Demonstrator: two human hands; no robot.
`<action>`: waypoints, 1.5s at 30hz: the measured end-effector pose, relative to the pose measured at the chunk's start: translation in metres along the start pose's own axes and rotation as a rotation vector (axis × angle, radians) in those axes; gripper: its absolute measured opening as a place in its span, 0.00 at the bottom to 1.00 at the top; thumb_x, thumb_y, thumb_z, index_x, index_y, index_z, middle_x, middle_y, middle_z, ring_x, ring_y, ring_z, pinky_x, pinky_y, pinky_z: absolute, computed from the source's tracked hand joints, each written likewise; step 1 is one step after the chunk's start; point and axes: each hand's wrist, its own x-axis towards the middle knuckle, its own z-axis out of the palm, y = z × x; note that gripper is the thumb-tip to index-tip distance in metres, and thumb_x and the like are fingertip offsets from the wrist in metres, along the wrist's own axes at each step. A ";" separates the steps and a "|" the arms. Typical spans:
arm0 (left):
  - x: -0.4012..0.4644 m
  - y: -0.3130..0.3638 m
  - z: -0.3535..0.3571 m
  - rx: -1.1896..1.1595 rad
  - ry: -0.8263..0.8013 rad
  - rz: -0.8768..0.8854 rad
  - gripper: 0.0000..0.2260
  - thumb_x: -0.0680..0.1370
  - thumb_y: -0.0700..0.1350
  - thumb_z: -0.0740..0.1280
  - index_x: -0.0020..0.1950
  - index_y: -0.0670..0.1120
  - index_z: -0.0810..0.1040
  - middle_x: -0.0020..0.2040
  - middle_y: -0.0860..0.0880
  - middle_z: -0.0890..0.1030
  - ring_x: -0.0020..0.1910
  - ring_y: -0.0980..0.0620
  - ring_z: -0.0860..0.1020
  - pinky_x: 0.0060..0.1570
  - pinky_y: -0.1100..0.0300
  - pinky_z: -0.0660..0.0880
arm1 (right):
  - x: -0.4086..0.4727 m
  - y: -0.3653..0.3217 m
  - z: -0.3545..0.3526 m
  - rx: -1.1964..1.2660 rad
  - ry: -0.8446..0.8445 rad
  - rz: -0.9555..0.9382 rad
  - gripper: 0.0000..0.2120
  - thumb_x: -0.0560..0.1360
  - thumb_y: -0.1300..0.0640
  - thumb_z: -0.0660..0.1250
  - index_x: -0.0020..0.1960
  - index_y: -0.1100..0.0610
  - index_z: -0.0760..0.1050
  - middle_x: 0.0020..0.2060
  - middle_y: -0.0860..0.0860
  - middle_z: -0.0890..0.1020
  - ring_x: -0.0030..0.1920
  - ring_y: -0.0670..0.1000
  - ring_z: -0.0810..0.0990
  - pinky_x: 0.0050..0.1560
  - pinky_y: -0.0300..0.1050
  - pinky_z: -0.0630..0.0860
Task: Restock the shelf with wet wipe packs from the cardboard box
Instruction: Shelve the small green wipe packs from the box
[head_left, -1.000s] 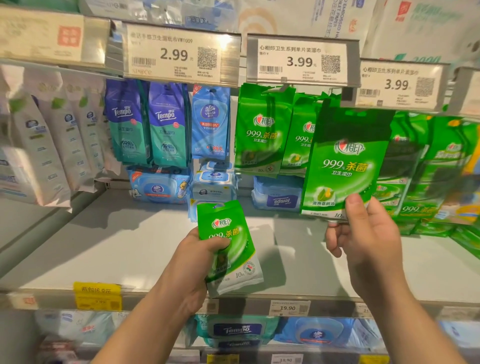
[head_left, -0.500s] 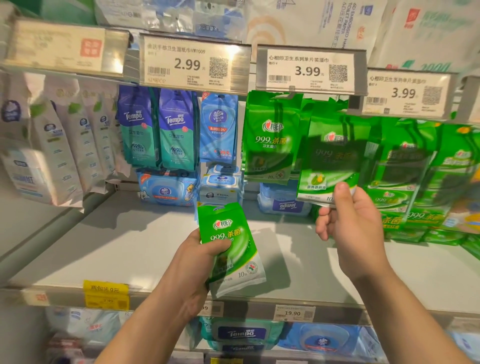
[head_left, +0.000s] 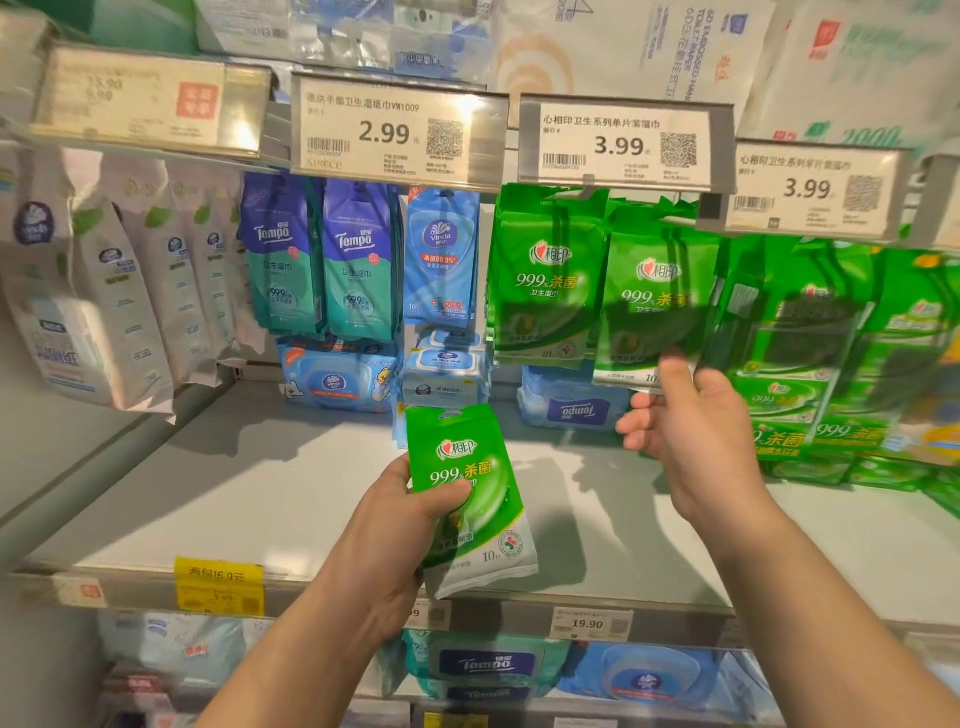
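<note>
You are holding a green wet wipe pack (head_left: 467, 499) in your left hand (head_left: 400, 540), thumb across its front and fingers curled behind it, low over the near edge of the shelf (head_left: 260, 493). Up and to the right, your right hand (head_left: 691, 426) is pinching the bottom edge of a second green pack (head_left: 649, 306), which is hanging under the 3.99 price tag (head_left: 623, 143); whether its hole is already fully on the hook is hidden behind the tag. Just left of it, a row of matching green packs (head_left: 545, 280) is already hanging, and more green packs (head_left: 810, 353) are crowding the far right. So the restocking is looking partly done: one pack is going up, one is waiting in your hand. The cardboard box is not in view, so you cannot tell how many packs are left.
</note>
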 end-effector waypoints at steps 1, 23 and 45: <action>0.000 -0.001 0.000 0.002 -0.004 0.005 0.13 0.79 0.34 0.69 0.62 0.45 0.79 0.52 0.42 0.87 0.51 0.39 0.86 0.54 0.44 0.81 | -0.001 0.000 -0.001 0.014 -0.004 0.013 0.11 0.85 0.49 0.61 0.52 0.57 0.69 0.35 0.55 0.77 0.26 0.50 0.77 0.24 0.43 0.74; -0.010 -0.006 0.021 0.054 -0.178 0.225 0.17 0.81 0.32 0.65 0.65 0.48 0.78 0.57 0.44 0.86 0.57 0.40 0.84 0.60 0.43 0.79 | -0.099 0.030 -0.021 -0.461 -0.658 0.314 0.11 0.84 0.48 0.60 0.56 0.56 0.74 0.45 0.59 0.81 0.37 0.60 0.86 0.26 0.47 0.76; -0.012 0.013 0.063 0.390 -0.503 0.429 0.14 0.78 0.48 0.67 0.64 0.51 0.82 0.54 0.49 0.87 0.44 0.49 0.84 0.52 0.54 0.80 | -0.095 -0.002 -0.052 -0.246 -0.260 -0.243 0.13 0.80 0.47 0.57 0.41 0.47 0.76 0.32 0.57 0.80 0.26 0.58 0.78 0.26 0.45 0.73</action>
